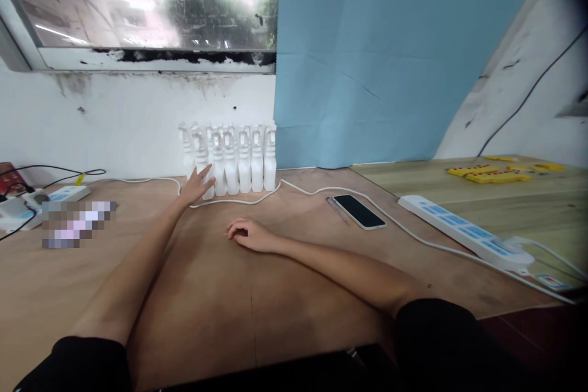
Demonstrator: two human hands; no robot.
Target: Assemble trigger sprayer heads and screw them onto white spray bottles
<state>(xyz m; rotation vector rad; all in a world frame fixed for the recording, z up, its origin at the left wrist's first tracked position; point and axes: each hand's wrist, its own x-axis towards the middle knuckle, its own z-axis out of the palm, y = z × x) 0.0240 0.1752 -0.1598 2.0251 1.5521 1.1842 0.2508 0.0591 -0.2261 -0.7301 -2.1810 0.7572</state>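
Observation:
Several white spray bottles [245, 165] stand upright in a tight group against the wall. At the left end of the group, my left hand [197, 188] reaches to a front bottle [199, 153], fingers spread over its lower body; whether they touch it I cannot tell. My right hand [252, 235] rests on the brown table [206, 306] in front of the bottles, its fingers curled with a gap between thumb and fingers. Nothing shows in it.
A phone [359, 211] and a thin pen [337, 211] lie right of centre. Behind them a white cable [321, 189] runs to a power strip [463, 231]. Another power strip [68, 193] and a blurred-out item [79, 225] are at left. Yellow pieces [496, 176] lie far right.

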